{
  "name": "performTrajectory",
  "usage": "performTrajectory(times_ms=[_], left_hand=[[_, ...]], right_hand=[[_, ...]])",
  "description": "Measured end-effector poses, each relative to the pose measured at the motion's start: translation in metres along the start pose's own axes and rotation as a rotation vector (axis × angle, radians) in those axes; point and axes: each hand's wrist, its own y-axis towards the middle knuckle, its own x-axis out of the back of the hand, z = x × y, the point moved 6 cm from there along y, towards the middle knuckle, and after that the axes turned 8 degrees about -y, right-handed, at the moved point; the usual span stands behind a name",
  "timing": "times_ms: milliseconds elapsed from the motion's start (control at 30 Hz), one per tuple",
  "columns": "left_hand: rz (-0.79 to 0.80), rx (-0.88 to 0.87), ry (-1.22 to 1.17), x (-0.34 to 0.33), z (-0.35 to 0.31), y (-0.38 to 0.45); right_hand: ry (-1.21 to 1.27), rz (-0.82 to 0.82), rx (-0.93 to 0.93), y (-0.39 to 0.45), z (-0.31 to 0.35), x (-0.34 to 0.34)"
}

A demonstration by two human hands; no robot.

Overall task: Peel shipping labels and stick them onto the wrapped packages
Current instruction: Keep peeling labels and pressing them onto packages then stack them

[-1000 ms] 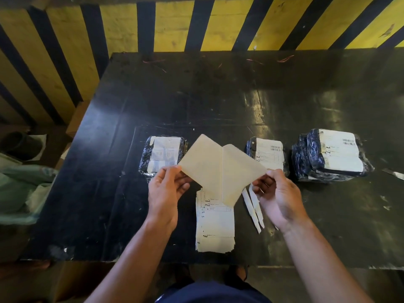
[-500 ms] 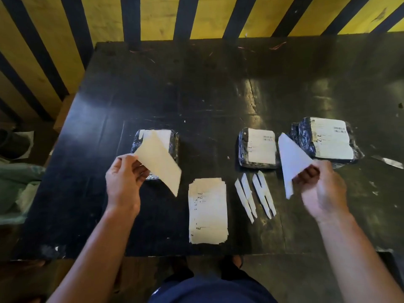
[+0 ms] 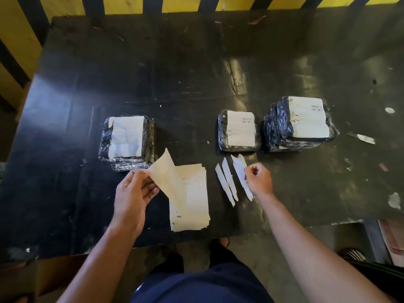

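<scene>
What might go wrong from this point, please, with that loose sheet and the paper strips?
The cream paper sheet pinched in the left hand droops over the stack of printed label sheets; if sticky, it may catch there. The right hand could scatter the narrow white paper strips.

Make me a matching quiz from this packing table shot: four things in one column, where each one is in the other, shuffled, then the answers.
Things:
1. beige sheet
2. stack of label sheets
3. narrow white strips
4. double package pile

Places:
A. lying flat at the table's near edge, between the two hands
B. farthest right of the wrapped packages
C. pinched in the left hand, lifted off the table
D. on the table just in front of the middle package, beside the right hand

Pairs: 1-C, 2-A, 3-D, 4-B
</scene>
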Motion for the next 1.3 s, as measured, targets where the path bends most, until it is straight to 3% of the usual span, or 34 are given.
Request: performTrajectory(times_ms=[233,333,500,600,867,967,1100,1233,1300], left_hand=[[0.021,0.039,0.011,-0.009,0.015,-0.002],[0.023,0.057,-0.004,-0.011,0.018,0.000],[-0.011,0.055,-0.048,-0.018,0.016,0.002],[-0.064,0.049,-0.063,-0.019,0.016,0.004],[-0.097,0.060,-0.152,-0.016,0.008,0.005],[-0.061,0.053,-0.171,-0.013,0.004,0.005],[-0.033,-0.015,-0.189,-0.004,-0.005,0.002],[-0.138,-0.090,-0.070,0.032,-0.017,0.023],[-0.094,-0.037,0.064,0.046,-0.018,0.036]], right_hand=[[-0.378,0.110,0.138,-0.002,-0.012,-0.019],[-0.529,0.049,0.247,-0.019,0.000,-0.012],[-0.271,-0.104,0.695,-0.108,0.080,-0.007],[-0.320,-0.104,0.903,-0.159,0.118,-0.025],[-0.436,-0.259,1.022,-0.178,0.146,-0.061],[-0.388,-0.219,0.984,-0.174,0.153,-0.062],[-0.197,-0.091,0.794,-0.159,0.160,-0.062],[0.163,0.237,0.432,-0.135,0.164,-0.066],[0.364,0.424,0.236,-0.131,0.163,-0.074]])
